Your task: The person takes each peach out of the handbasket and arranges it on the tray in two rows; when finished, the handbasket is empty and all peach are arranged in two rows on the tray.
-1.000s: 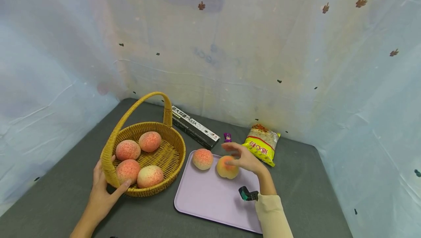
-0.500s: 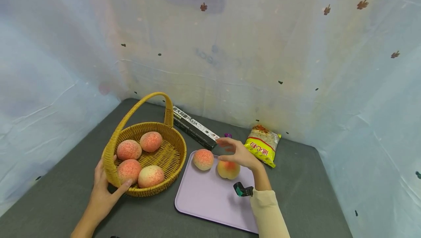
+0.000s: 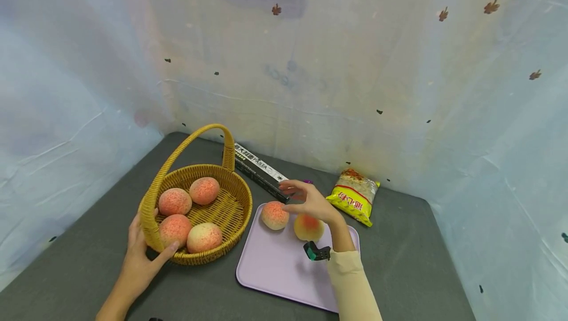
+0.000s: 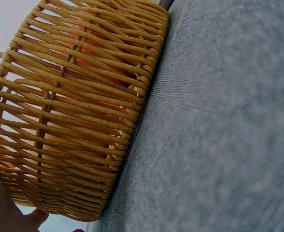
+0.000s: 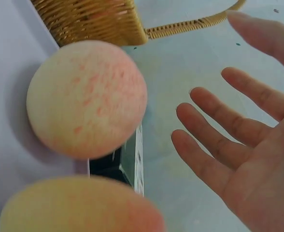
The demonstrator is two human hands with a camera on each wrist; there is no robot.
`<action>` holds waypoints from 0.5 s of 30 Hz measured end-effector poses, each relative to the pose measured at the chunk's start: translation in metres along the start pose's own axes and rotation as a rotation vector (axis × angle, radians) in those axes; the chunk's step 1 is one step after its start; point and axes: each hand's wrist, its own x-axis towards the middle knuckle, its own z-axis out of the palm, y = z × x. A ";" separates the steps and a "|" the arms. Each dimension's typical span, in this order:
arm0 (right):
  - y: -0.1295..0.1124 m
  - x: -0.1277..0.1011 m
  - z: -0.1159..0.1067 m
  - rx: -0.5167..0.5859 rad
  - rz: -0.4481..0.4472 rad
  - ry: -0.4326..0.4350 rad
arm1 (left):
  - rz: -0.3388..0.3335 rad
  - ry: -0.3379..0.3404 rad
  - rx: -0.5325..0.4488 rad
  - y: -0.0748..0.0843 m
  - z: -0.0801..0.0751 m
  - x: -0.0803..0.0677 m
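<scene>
With thumb over the rim and fingers round the outside, my left hand (image 3: 141,257) holds a yellow wicker basket (image 3: 230,212) at its near left side. Several peaches (image 3: 205,190) lie inside; the left wrist view shows the woven wall (image 4: 67,113) close up. My right hand (image 3: 310,202) hovers over a lilac tray (image 3: 279,271), fingers spread and holding nothing. Beneath it lie a speckled pink peach (image 3: 274,216) and a yellow peach (image 3: 308,229) with a red blush. In the right wrist view, the palm (image 5: 272,169) faces the speckled peach (image 5: 86,99), apart from it.
Behind the tray lies a black-and-white pasta box (image 3: 259,170), partly covered by the right hand. A yellow bag of pasta (image 3: 353,196) is at the back right. A bit of purple wrapper (image 3: 308,181) shows beyond the fingers. Pale curtain walls (image 3: 284,89) surround the grey table (image 3: 408,262).
My right hand has moved left, from over the yellow peach toward the speckled peach on the tray. The left hand and basket have stayed in place.
</scene>
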 end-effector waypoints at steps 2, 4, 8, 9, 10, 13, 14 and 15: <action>-0.002 0.003 0.002 0.014 -0.011 -0.009 | -0.006 -0.004 -0.001 0.000 0.000 0.000; -0.004 0.007 0.005 0.027 -0.019 -0.014 | -0.011 -0.006 -0.002 0.001 -0.001 0.000; -0.009 0.015 0.011 0.051 -0.027 -0.022 | -0.014 -0.007 0.003 0.001 -0.001 0.000; -0.010 0.017 0.012 0.055 -0.029 -0.026 | -0.013 -0.007 0.003 0.001 -0.001 0.000; -0.011 0.019 0.014 0.057 -0.030 -0.031 | -0.014 -0.007 0.005 0.001 -0.001 0.000; -0.014 0.025 0.018 0.066 -0.039 -0.049 | -0.012 -0.006 0.006 0.001 0.000 0.000; -0.015 0.027 0.020 0.061 -0.042 -0.054 | -0.011 -0.005 0.006 0.001 0.000 0.000; -0.016 0.028 0.021 0.057 -0.045 -0.059 | -0.009 -0.003 0.005 0.001 0.000 0.000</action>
